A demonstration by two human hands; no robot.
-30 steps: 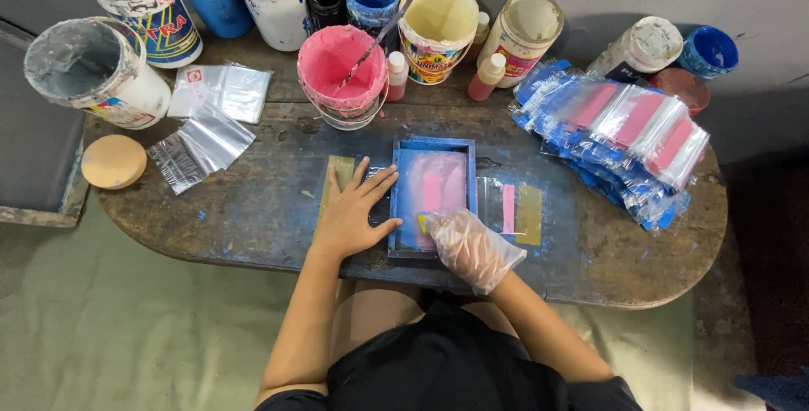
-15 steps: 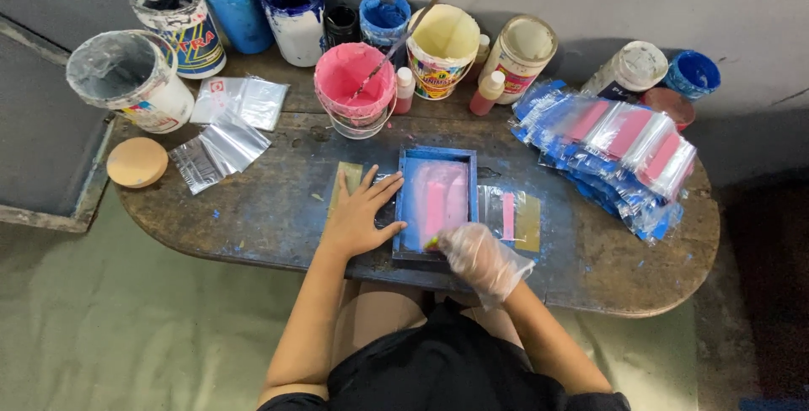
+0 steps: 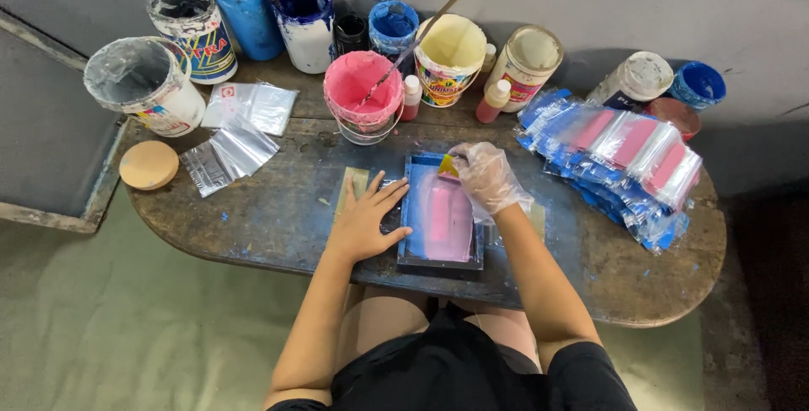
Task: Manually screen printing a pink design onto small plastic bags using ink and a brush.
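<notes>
At the centre of the frame the left hand (image 3: 364, 224) lies flat, palm down and fingers spread wide, on the table (image 3: 278, 209); its fingertips touch the left edge of the small blue-framed printing screen (image 3: 442, 219) and grip nothing. The right hand (image 3: 487, 177), in a thin clear plastic glove, is curled shut on a small yellow squeegee (image 3: 449, 167) at the upper right part of the screen; how much of the blade touches the mesh is hard to tell, since the glove covers most of it. The screen sits low in the middle of the table, just in front of the person's lap, its mesh smeared with a soft pink band down the middle over pale blue.

The table is an oval slab of worn dark wood, streaked and flecked with blue paint. Along the upper edge of the frame stand round paint tubs: a pink bucket (image 3: 362, 91) with a stirring stick leaning in it, a yellow-lined tub (image 3: 451, 49), several blue pots, and a white, crusted bucket (image 3: 143, 82) at upper left. A flat round wooden lid (image 3: 148, 165) lies at the left, beside crinkled clear plastic bags (image 3: 229, 152). At the right a loose, glossy heap of blue-edged packets (image 3: 624, 158) with pink inserts is fanned out.
</notes>
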